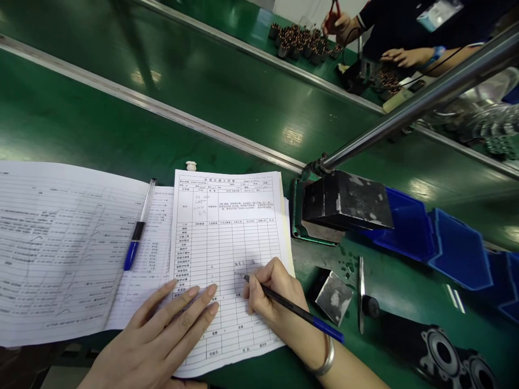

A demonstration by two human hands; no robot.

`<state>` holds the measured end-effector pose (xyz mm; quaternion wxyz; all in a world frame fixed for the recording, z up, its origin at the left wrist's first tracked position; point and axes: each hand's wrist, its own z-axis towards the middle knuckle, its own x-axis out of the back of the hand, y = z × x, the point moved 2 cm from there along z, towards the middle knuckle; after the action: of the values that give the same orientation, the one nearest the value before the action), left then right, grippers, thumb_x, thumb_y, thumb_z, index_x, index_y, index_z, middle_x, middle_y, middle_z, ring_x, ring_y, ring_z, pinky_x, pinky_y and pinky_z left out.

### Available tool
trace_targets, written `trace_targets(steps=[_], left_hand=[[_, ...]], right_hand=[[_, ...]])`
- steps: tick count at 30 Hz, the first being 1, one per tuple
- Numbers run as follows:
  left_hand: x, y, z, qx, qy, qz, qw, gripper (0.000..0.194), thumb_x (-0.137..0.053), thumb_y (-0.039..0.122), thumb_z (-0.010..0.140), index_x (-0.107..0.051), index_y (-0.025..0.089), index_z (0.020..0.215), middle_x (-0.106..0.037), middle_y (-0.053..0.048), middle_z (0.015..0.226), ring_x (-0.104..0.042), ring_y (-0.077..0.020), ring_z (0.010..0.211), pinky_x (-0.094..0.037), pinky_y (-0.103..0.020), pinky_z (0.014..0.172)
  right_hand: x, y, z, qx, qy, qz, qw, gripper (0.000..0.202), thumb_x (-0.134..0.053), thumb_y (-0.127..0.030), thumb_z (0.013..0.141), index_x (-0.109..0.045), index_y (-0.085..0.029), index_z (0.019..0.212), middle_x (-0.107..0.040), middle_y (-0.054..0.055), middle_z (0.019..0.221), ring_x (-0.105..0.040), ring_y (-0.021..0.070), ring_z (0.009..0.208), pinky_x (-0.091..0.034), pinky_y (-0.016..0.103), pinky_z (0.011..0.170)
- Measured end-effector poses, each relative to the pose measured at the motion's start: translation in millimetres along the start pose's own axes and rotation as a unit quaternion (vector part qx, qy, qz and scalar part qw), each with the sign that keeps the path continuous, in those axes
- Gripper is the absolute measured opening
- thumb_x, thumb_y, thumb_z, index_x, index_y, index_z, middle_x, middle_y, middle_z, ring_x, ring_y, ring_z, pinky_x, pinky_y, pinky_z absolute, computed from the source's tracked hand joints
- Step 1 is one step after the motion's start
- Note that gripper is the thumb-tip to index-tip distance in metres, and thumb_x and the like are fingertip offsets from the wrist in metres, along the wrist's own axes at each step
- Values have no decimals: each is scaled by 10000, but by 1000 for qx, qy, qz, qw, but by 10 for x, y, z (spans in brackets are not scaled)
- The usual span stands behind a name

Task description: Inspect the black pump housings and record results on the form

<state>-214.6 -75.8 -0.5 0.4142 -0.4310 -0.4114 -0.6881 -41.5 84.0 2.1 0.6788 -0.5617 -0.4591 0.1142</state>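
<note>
A printed form with a table (227,248) lies on top of a stack of papers, with some handwriting in its cells. My right hand (278,297) grips a black pen with a blue end (300,309), its tip touching the form near the middle rows. My left hand (166,329) rests flat on the form's lower left, fingers stretched out and slightly apart. To the left lies an open booklet of printed sheets (60,248). A second pen, clear with a blue cap (139,227), rests across the booklet's right page.
Right of the form stand a black metal block (344,205), a smaller block (332,297), a hammer (365,302) and black cylindrical housings (430,346). Blue bins (462,248) sit behind. A metal pole (405,102) slants overhead. Across the bench, a co-worker's hand (338,24) holds red-handled pliers near copper-wound parts (302,40).
</note>
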Motion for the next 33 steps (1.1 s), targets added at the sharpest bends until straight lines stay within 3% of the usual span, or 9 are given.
trace_targets(steps=[6, 11, 33], left_hand=[[-3, -5, 0, -2, 5, 11, 1000, 729, -553, 718, 810, -578, 200, 1323, -500, -27, 1461, -479, -217, 1288, -111, -445, 1247], [-15, -11, 1, -3, 5, 7, 1000, 746, -565, 721, 801, -571, 192, 1327, -520, -27, 1443, -476, -211, 1294, -123, -440, 1246], [-4, 3, 1, 2, 4, 1, 1000, 714, -562, 709, 813, -586, 198, 1312, -536, -21, 1429, -469, -206, 1300, -113, -427, 1249]], right_hand=[[3, 23, -45, -7, 27, 4, 1000, 171, -476, -196, 945, -359, -240, 829, -606, -36, 641, -615, 111, 501, -473, 220, 505], [-15, 14, -29, -30, 4, 32, 999, 159, -447, -184, 958, -350, -241, 846, -586, -49, 624, -630, 105, 486, -460, 194, 469], [-14, 25, -39, -13, 18, -8, 1000, 181, -470, -191, 940, -334, -247, 834, -570, -58, 570, -618, 125, 494, -475, 217, 480]])
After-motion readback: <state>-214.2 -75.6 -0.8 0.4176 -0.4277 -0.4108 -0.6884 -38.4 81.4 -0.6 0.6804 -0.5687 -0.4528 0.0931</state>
